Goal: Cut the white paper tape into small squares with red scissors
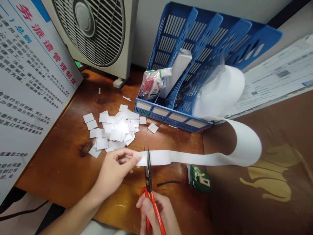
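My left hand (114,169) pinches the free end of a long white strip (195,158) that curls off a big white roll (220,93) resting against the blue rack. My right hand (158,212) is closed on orange-handled snips (148,182), blades upright across the strip just right of my left fingertips. A heap of small white cut squares (114,130) lies on the wooden desk (63,156) beyond my left hand.
A blue file rack (195,65) holding a white box and a plastic bag stands at the back. A fan (97,32) is behind left, a printed board (29,91) on the left, papers on the right. A green packet (199,178) and black wire lie near the strip.
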Available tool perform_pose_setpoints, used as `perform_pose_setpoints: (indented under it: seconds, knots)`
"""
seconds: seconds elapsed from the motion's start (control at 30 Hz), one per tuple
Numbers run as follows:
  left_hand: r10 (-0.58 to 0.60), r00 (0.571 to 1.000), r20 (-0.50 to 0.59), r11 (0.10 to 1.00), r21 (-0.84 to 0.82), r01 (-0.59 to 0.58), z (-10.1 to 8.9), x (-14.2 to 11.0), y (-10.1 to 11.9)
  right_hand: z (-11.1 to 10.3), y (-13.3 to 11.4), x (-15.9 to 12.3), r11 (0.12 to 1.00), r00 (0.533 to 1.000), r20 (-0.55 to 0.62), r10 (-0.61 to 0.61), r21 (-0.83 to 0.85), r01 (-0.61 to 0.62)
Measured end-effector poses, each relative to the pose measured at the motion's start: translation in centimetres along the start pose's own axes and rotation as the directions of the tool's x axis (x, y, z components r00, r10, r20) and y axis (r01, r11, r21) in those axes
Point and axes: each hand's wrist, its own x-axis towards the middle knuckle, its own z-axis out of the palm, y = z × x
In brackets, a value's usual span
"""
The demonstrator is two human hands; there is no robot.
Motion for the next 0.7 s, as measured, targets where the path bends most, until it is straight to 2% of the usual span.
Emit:
perform_pose_setpoints:
  seconds: [0.33,0.57,0.63,0.7]
  knots:
    - [-0.025,1.000,0.018,0.999,-0.029,0.025,-0.1,0.2,-0.1,0.0,-0.2,-0.1,0.991,0.991,0.011,0.134,-0.023,-0.134]
    - [-0.006,1.000,-0.008,1.000,-0.010,0.006,-0.2,0.3,0.0,0.4,0.2,0.1,0.982,0.984,-0.049,0.170,-0.072,-0.173]
    - [0.030,0.997,-0.067,0.999,0.024,-0.028,-0.8,0.3,0.3,0.1,0.1,0.0,0.973,0.989,-0.094,0.116,-0.190,-0.132]
    - [0.114,0.977,-0.181,0.991,0.093,-0.098,-1.8,0.3,0.7,-0.5,-0.1,-0.1,0.905,0.986,-0.161,-0.048,-0.424,-0.025]
